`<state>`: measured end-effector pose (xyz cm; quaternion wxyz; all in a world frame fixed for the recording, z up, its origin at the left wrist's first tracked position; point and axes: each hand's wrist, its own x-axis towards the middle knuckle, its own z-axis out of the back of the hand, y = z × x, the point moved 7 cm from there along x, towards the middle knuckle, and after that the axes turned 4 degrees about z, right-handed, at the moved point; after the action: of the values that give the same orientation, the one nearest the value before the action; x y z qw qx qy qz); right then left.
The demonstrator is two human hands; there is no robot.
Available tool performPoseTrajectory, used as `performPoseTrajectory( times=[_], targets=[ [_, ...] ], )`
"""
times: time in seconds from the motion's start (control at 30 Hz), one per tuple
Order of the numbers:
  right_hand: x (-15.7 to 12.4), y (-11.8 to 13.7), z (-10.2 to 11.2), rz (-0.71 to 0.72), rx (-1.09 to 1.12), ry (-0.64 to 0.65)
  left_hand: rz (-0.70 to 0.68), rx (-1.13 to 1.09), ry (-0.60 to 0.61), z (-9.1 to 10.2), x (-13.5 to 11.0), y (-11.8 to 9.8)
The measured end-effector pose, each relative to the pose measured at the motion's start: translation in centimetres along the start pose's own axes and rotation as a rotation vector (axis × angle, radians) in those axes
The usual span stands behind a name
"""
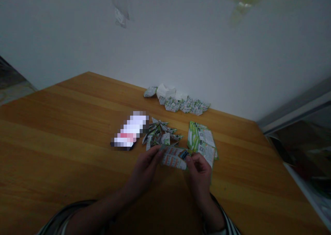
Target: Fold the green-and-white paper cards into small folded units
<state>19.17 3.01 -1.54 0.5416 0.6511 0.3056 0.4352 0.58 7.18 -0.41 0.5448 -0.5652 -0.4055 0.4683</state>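
Both hands hold one printed paper slip point(172, 157) just above the wooden table point(64, 124). My left hand point(146, 168) pinches its left edge with thumb and fingers. My right hand point(198, 171) pinches its right end, fingers curled. Just beyond the slip lies a small heap of folded paper pieces point(160, 134). A stack of flat green-and-white printed slips point(203, 142) lies to the right of that heap, close to my right hand.
A phone with a blurred screen point(130, 130) lies left of the folded heap. A second row of folded paper pieces point(178, 102) sits along the table's far edge by the white wall. The table's right edge borders a dark cluttered area.
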Motion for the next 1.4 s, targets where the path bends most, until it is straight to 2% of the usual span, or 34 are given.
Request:
performPoseTrajectory(
  times=[0.13,0.2,0.3,0.37,0.4,0.47,0.53,0.6,0.67,0.83,0.97,1.0,1.13,1.3,1.4],
  targets=[
    [0.7,0.1,0.0,0.029,0.024,0.048,-0.073,0.106,0.049,0.1,0.5,-0.3],
    [1.0,0.5,-0.5,0.06,-0.038,0.171,-0.137,0.184,0.134,-0.2,0.6,-0.7],
    [0.7,1.0,-1.8,0.132,-0.287,0.465,-0.194,0.292,0.331,-1.1,0.5,-1.0],
    [0.2,1.1,-2.3,0.181,-0.421,0.563,-0.179,0.329,0.411,-1.5,0.3,-0.8],
    [0.0,1.2,-2.4,0.199,-0.457,0.572,-0.161,0.326,0.411,-1.5,0.3,-0.7],
    [-0.2,1.4,-2.2,0.213,-0.485,0.523,-0.105,0.265,0.357,-1.3,0.6,-0.5],
    [-0.4,1.6,-1.7,0.207,-0.482,0.405,-0.012,0.166,0.303,-1.1,1.0,0.1],
    [-0.7,1.7,-1.3,0.19,-0.462,0.281,0.093,0.087,0.306,-1.3,1.1,0.9],
    [-1.1,1.7,-1.2,0.179,-0.439,0.218,0.153,0.053,0.313,-1.5,1.2,1.4],
    [-1.8,1.3,-1.7,0.127,-0.377,0.197,0.117,-0.007,0.206,-1.1,1.1,0.7],
    [-2.0,1.1,-0.9,0.105,-0.364,0.07,0.131,-0.051,0.364,-2.7,0.3,0.4],
    [-2.1,1.0,-0.9,0.1,-0.355,0.06,0.125,-0.03,0.379,-2.9,0.2,0.5],
    [-2.3,0.4,-1.3,0.041,-0.274,0.108,0.086,0.077,0.233,-2.0,0.5,1.2],
    [-2.3,-0.5,-1.6,-0.079,-0.043,0.106,0.11,-0.047,0.417,-3.1,0.4,1.6],
    [-2.1,-0.5,-1.8,-0.061,-0.002,0.122,0.108,-0.005,0.361,-2.7,0.7,1.5]
  ],
)
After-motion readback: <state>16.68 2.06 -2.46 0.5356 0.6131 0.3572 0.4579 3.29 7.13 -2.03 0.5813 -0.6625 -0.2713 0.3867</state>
